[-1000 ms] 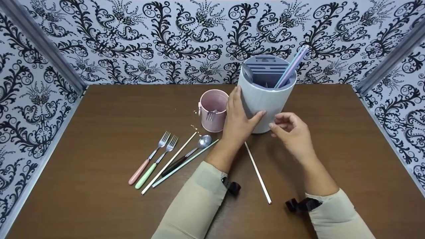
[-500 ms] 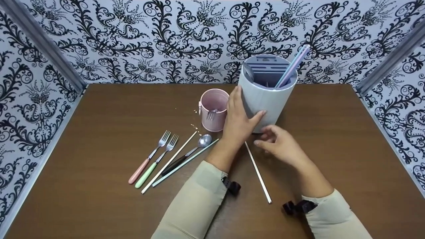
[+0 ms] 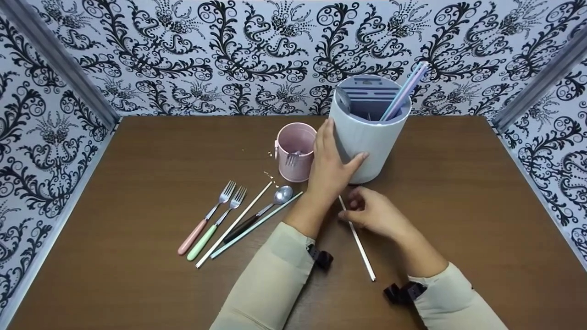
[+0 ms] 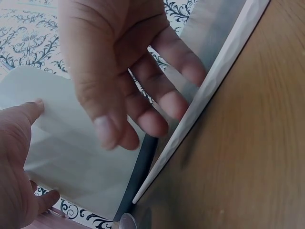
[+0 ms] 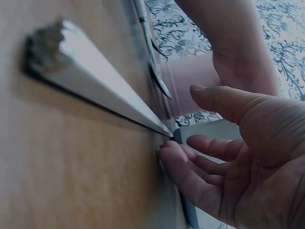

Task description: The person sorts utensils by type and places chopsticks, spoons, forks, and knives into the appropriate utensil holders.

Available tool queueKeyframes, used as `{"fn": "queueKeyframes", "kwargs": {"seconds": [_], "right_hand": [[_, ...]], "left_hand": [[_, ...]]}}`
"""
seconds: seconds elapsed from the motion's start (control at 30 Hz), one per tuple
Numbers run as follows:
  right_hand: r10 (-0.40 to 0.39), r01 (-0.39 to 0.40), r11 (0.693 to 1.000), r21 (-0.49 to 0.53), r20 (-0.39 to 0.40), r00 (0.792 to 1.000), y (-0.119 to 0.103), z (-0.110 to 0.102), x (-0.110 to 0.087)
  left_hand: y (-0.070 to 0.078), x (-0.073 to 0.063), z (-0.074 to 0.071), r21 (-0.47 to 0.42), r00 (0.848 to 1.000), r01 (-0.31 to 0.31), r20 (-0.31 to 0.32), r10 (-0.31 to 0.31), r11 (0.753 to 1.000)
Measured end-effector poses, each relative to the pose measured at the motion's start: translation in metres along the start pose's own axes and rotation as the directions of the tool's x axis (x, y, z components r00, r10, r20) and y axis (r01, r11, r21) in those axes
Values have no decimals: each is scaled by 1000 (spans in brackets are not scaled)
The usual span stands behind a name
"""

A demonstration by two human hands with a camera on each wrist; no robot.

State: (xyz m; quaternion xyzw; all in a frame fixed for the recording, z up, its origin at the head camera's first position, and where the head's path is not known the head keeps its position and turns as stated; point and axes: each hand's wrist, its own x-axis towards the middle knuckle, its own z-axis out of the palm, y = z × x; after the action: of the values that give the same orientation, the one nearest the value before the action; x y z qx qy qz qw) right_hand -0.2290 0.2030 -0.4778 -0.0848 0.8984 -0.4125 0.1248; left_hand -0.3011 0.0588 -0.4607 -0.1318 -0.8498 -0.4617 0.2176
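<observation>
My left hand [image 3: 330,169] rests against the side of a pale grey utensil holder [image 3: 373,146], fingers along its left and thumb across the front. Inside the holder lean teal and purple chopsticks [image 3: 404,91] and a grey utensil [image 3: 343,100]. My right hand [image 3: 378,213] hovers by the upper part of a white chopstick [image 3: 360,243] on the table, thumb and fingers apart. In the left wrist view, the right fingertips hang beside the chopstick [image 4: 205,98]. The right wrist view shows the chopstick [image 5: 102,78] lying outside the loosely bent right hand [image 5: 257,157].
Left of the holder stands a pink cup [image 3: 296,173] with a fork inside. Farther left lie a pink-handled fork [image 3: 192,236], a green-handled fork [image 3: 202,242], a pale chopstick [image 3: 236,223], a dark-handled spoon [image 3: 283,195] and a teal chopstick [image 3: 257,225]. A patterned wall [image 3: 220,82] backs the table.
My right hand has moved down and left from beside the holder to the white chopstick. My left hand keeps its place on the holder.
</observation>
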Motion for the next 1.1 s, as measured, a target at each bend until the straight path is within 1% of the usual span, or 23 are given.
{"fn": "queueKeyframes", "kwargs": {"seconds": [0.17, 0.33, 0.5, 0.57, 0.83, 1.1], "right_hand": [[-11, 11, 998, -67, -2, 1000, 0, 5, 1], [8, -9, 991, -133, -8, 1000, 0, 8, 2], [-16, 8, 967, -254, -28, 999, 0, 9, 1], [-16, 7, 959, -283, -30, 999, -1, 9, 0], [7, -19, 938, -347, -33, 999, -5, 8, -2], [45, -61, 923, -379, -52, 998, -8, 10, -3]], "left_hand": [[0, 0, 0, -12, 1000, 3, -1, -3, 1000], [0, 0, 1, -17, 1000, 13, 7, -12, 1000], [-1, 0, 2, -12, 1000, 12, 8, -12, 1000], [0, 0, 2, -12, 1000, 14, 10, -14, 1000], [1, 1, 0, -9, 1000, 25, 18, -25, 1000], [0, 1, -2, -18, 999, 28, 26, -27, 999]]}}
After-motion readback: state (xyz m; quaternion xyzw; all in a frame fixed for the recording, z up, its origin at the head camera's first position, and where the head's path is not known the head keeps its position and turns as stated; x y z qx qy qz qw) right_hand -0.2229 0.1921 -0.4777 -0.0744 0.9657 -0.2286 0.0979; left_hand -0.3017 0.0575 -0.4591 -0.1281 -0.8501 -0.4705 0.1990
